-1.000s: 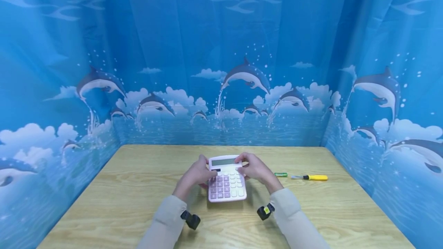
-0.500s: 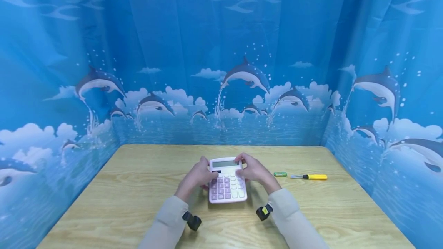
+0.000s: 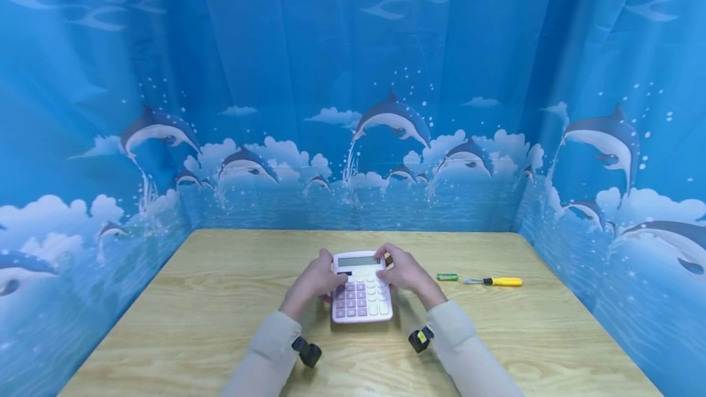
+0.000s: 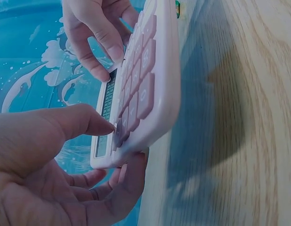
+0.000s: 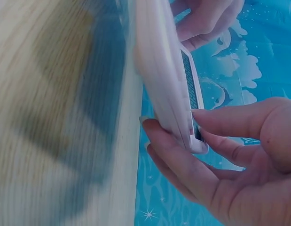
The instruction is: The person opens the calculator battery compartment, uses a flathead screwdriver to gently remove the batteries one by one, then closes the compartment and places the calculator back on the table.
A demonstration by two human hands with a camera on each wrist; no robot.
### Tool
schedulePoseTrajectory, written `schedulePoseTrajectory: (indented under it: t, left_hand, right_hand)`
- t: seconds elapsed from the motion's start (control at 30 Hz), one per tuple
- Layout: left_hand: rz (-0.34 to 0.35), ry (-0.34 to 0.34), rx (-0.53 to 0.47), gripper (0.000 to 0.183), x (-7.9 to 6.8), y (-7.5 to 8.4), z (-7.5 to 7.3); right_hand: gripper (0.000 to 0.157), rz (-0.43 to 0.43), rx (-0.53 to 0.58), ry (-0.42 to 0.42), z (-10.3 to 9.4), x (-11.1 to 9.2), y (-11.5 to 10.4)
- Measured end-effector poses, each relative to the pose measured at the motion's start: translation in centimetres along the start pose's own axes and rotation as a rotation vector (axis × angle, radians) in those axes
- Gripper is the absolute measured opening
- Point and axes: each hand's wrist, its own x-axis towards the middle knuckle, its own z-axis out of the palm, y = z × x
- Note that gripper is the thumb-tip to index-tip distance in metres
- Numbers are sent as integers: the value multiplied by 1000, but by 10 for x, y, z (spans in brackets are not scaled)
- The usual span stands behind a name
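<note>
A pink and white calculator (image 3: pixel 361 299) is held above the table in the head view, its keys and grey display facing up. My left hand (image 3: pixel 313 277) grips its left edge, thumb over the upper keys and fingers curled underneath, as the left wrist view shows the calculator (image 4: pixel 152 101) edge-on. Its right edge is held by my right hand (image 3: pixel 405 269), thumb on the front near the top keys. In the right wrist view, fingers (image 5: pixel 183 165) of that hand support the calculator's back. A small dark mark shows at the display's right end.
A green battery (image 3: pixel 447 277) lies on the wooden table (image 3: pixel 193 311) right of the calculator. Beside it is a screwdriver (image 3: pixel 502 282) with a yellow handle. Blue dolphin-print curtains (image 3: pixel 353 78) enclose the table's back and sides.
Over the last second the calculator's top edge has dipped slightly and the right index finger has shifted on the display corner. Both hands keep their hold.
</note>
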Motion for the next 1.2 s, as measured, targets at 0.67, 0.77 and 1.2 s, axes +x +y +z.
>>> schedulePoseTrajectory:
  t: [0.67, 0.77, 1.2]
  left_hand:
    - [-9, -8, 24, 98, -3, 2, 5]
    - [-5, -6, 30, 98, -4, 2, 6]
    - [-13, -9, 87, 99, -1, -1, 9]
  right_hand:
    - [34, 8, -59, 1, 4, -1, 3]
    - [33, 21, -59, -1, 5, 0, 4]
    - [38, 26, -73, -7, 8, 2, 8]
